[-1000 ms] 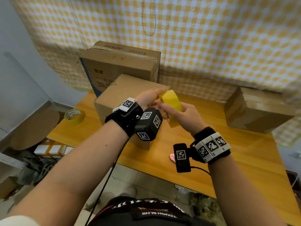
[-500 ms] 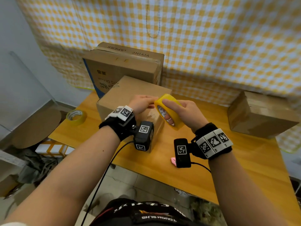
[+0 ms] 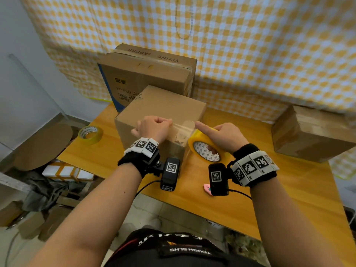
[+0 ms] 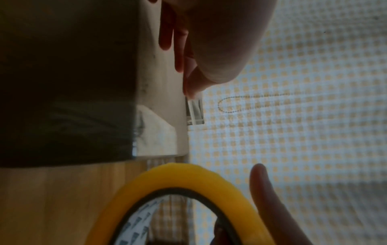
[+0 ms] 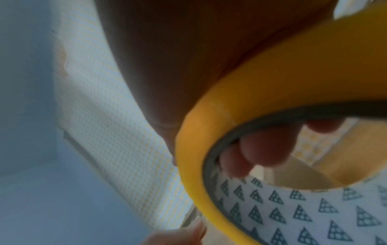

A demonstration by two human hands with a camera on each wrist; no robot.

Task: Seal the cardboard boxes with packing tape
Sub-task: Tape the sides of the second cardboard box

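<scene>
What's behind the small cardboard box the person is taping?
A bigger printed cardboard box stands right behind the small box, against the checkered cloth. Its lower front is hidden by the small box.

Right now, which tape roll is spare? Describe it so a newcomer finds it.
On the wooden table, go to the left edge, left of the box being taped. The spare roll lies flat there, untouched; the other roll is gripped by the right hand.

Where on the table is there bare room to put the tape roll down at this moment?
Bare wood lies between the near box and the right box, and along the table's near right edge. A smaller patch sits beside the spare roll. The back left is crowded with stacked boxes; a pink item lies near the front edge.
</scene>
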